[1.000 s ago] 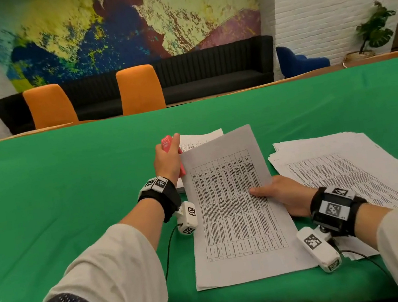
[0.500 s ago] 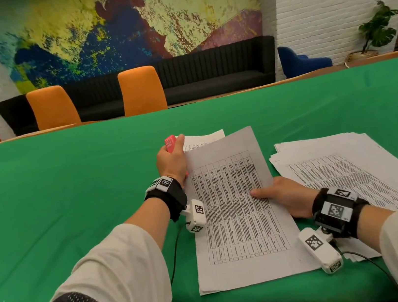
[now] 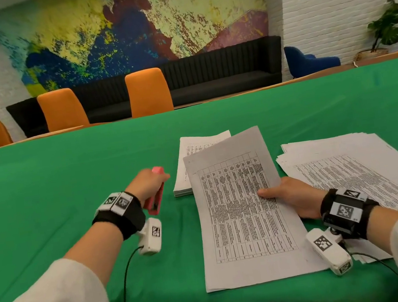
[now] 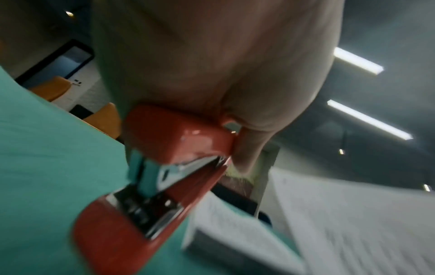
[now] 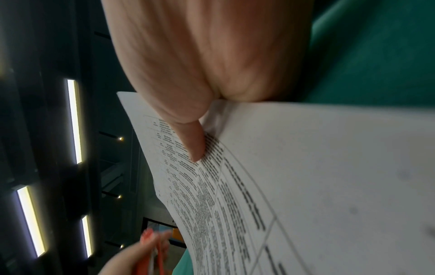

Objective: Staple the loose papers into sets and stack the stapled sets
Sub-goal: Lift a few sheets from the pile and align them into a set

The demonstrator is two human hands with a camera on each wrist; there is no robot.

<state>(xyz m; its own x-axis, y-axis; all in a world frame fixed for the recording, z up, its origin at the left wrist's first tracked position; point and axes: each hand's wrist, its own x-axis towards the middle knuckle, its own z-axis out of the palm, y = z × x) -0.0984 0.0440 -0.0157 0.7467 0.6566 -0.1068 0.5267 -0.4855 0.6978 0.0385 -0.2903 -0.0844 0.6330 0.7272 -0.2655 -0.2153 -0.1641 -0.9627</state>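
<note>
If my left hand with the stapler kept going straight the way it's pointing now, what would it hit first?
Probably the stack of papers lying just ahead and to the right of the left hand and its stapler. Bare green tablecloth lies between them; depth is hard to judge, so it might pass just left of the stack.

Head view looking down the table, wrist views close-up, sharing the papers (image 3: 240, 209)

Left hand (image 3: 147, 185) motion-blurred, fingers hidden around stapler (image 3: 157, 196); right fingers hidden under held sheets (image 3: 239, 204); table text illegible.
</note>
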